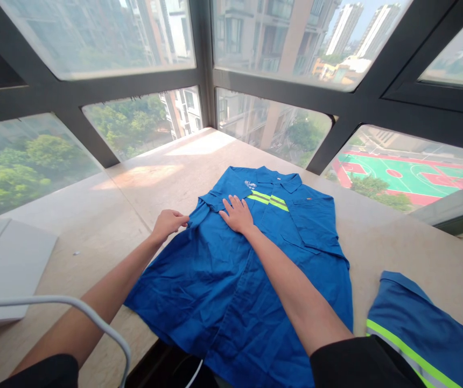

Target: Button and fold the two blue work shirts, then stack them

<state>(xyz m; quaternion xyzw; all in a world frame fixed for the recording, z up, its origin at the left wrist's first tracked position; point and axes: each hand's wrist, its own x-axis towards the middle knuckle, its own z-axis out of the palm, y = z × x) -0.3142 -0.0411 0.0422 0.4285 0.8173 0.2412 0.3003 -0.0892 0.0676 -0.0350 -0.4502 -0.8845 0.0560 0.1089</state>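
A blue work jacket (231,269) with yellow-green reflective strips and a white chest logo lies front side up on the stone sill (134,210). Its collar points toward the window corner, and its sleeves are folded in over the front. At the jacket's left edge, below the folded sleeve, my left hand (169,223) pinches the blue cloth. My right hand (237,214) rests flat on the chest, fingers spread, just left of the reflective strip. The jacket's lower hem hangs over the sill's front edge.
Another blue garment (413,323) with a reflective band lies at the lower right. A white box-like object (9,264) stands at the left. A white cable (74,304) loops across the lower left, over my left forearm. Window frames (207,64) border the sill.
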